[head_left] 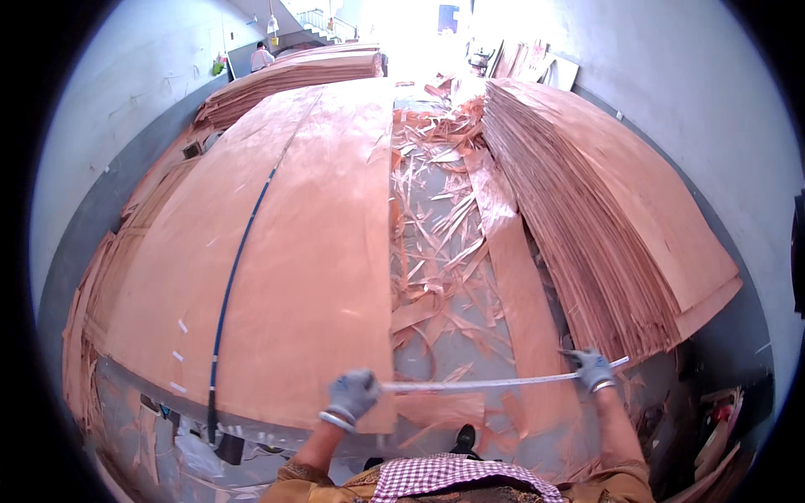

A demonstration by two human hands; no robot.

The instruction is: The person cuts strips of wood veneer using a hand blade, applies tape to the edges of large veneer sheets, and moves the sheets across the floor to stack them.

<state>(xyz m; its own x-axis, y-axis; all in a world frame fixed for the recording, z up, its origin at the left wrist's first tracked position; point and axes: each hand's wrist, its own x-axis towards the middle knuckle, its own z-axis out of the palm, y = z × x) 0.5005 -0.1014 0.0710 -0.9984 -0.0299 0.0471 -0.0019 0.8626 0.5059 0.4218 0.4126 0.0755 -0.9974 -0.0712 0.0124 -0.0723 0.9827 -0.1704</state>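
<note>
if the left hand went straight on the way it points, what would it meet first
Probably the large veneer sheet, near its right edge; the left hand points forward and slightly right. Beyond lie veneer scraps. Height is unclear, so it might pass above both.

walls [700, 92] — white over grey | floor [495, 362] grey | light [419, 29] — glaring, far end

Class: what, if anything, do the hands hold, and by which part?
A thin white strip: left hand at its left end, right hand near its right end.
</note>
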